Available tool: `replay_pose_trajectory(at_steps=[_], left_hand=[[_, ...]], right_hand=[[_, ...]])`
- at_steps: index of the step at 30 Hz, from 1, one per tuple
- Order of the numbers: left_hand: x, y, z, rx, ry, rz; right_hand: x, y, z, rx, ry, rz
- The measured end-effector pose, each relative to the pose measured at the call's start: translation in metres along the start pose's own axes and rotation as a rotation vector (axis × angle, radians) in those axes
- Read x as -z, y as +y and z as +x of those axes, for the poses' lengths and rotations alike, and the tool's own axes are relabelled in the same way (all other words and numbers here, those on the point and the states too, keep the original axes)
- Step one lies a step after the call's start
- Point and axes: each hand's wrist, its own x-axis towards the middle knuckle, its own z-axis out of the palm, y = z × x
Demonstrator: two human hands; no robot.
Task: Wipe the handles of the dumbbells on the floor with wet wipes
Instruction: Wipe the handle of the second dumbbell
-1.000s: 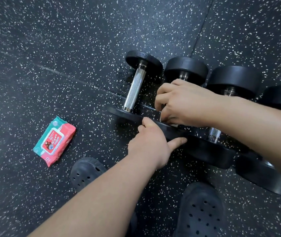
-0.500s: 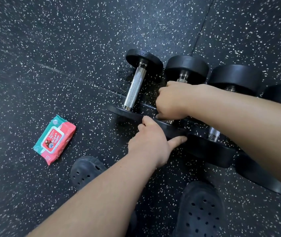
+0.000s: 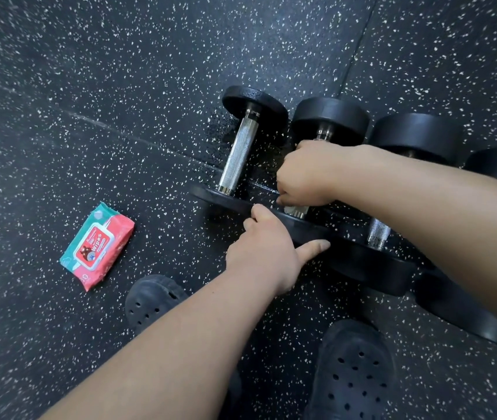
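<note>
Grip check, second dumbbell [image 3: 330,118] of the four lying side by side on the speckled floor [image 3: 120,86]. Our right hand [image 3: 304,174] is wrapped round its handle [image 3: 323,134], fingers fully curled. A pale scrap below the fist [image 3: 293,210] looks like the wet wipe, bunched between palm and steel. Our left hand [image 3: 263,253] holds the near head [image 3: 304,228] of the same dumbbell, fingers hooked over the rim and thumb laid straight along its face.

Step in hand, as we judge it: wiping this handle along its length.

Notes for doing it well:
- The knurled steel probably traps grime, so twist the fist while sliding it, not just push.
- Run the wipe right up to both collars. The near end below the fist seems the easiest part to miss.
- Press down with the left hand so the dumbbell does not roll into its neighbours, which lie just beside it.
- Refold the wipe to a fresh face before the third handle [image 3: 378,233].

The first handle [image 3: 238,156] lies bare and shiny; we cannot tell whether it is done. The wipes pack [image 3: 97,245] lies well to the left, lid shut, near our left clog [image 3: 150,298].
</note>
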Motion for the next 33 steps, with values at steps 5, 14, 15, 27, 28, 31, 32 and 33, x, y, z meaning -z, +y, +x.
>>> replay_pose_trajectory(at_steps=[5, 14, 15, 27, 28, 31, 32, 33], left_hand=[[0.0, 0.0, 0.001, 0.002, -0.004, -0.002], [0.0, -0.001, 0.001, 0.002, -0.006, 0.0], [0.001, 0.0, 0.001, 0.003, -0.006, 0.002], [0.0, -0.001, 0.0, -0.004, 0.003, 0.0], [0.0, -0.001, 0.0, -0.002, 0.001, 0.002], [0.0, -0.001, 0.001, 0.001, -0.005, -0.008], [0.0, -0.001, 0.001, 0.0, -0.007, -0.012], [0.0, -0.001, 0.001, -0.002, -0.007, -0.014]], right_hand=[[0.005, 0.012, -0.008, 0.089, 0.104, 0.109], [0.007, 0.001, 0.0, -0.057, -0.018, 0.074], [0.008, 0.001, 0.002, -0.062, -0.027, 0.086], [0.014, 0.007, -0.011, -0.124, 0.047, 0.189], [0.016, 0.005, -0.009, -0.157, 0.047, 0.191], [0.017, 0.007, -0.006, -0.173, 0.073, 0.145], [0.017, 0.006, -0.008, -0.145, 0.084, 0.124], [0.016, 0.005, -0.01, -0.104, 0.096, 0.122]])
